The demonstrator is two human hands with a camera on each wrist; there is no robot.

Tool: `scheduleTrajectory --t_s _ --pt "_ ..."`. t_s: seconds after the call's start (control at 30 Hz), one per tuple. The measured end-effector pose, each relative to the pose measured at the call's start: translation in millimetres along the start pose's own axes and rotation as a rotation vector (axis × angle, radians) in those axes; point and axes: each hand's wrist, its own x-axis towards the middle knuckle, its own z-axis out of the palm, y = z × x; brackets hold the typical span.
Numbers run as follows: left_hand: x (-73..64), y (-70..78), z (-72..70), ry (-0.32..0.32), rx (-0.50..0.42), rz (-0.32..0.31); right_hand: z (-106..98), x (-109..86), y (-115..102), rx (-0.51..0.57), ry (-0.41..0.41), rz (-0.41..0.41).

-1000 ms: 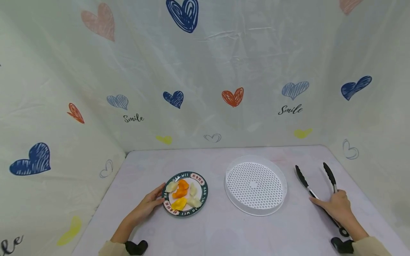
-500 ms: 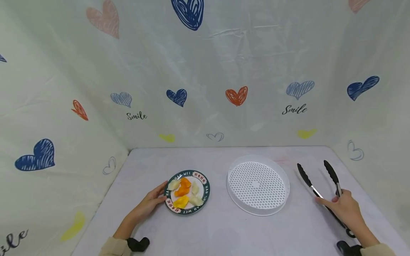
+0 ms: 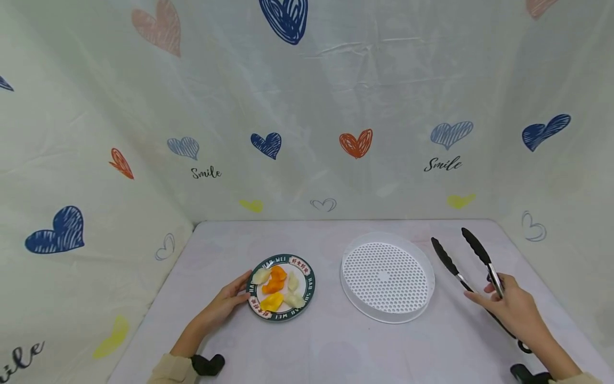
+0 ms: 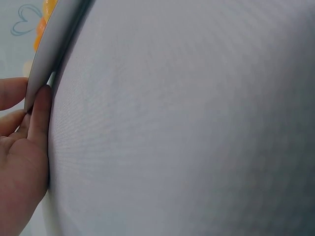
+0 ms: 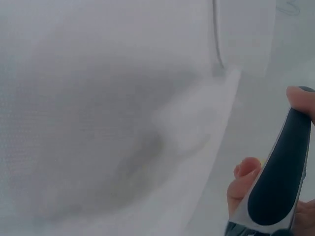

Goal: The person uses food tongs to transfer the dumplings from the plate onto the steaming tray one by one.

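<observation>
At the left of the head view, a round plate (image 3: 310,282) with a dark green lettered rim bears several soft-looking orange, yellow and pale pieces (image 3: 273,302). My left hand (image 3: 219,306) pinches its near-left rim. In the left wrist view, fingers lie on both sides of the plate's edge (image 4: 53,42), one of them underneath. On the right, my right hand (image 3: 518,309) grips a pair of black and silver tongs (image 3: 445,257). Their two arms are spread, with the black tips pointing to the back. The right wrist view shows the tongs' dark handle (image 5: 279,182) between thumb and fingers.
A white round tray with a perforated base (image 3: 384,277) lies between the plate and the tongs. The white-covered table (image 3: 336,352) ends at a heart-printed curtain (image 3: 307,106) behind and at the sides.
My right hand has lifted the tongs and swung their tips to the left and back; the arms are nearer each other. The left hand stays at the plate. The head view has shifted slightly.
</observation>
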Motion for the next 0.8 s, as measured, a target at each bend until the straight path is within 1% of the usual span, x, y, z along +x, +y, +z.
scheduleTrajectory --t_s 0.13,0.3,0.43,0.63,0.8 --pt "-0.7 -0.4 -0.9 -0.001 -0.002 -0.002 -0.3 -2.0 -16.6 0.021 -0.029 -0.03" --pt "-1.3 -1.4 -1.4 -0.002 -0.02 -0.004 2.9 -4.6 -36.5 0.085 -0.077 -0.074" --pt "-1.2 -2.4 -0.3 0.007 -0.031 -0.008 5.2 -4.5 -52.2 0.124 -0.098 -0.101" --pt "-1.5 -1.3 1.1 0.014 -0.024 -0.003 10.6 -2.6 -73.5 0.14 -0.128 -0.138" --pt "-0.5 -0.4 0.9 0.015 -0.029 -0.003 18.5 -3.7 -89.8 0.18 -0.204 -0.149"
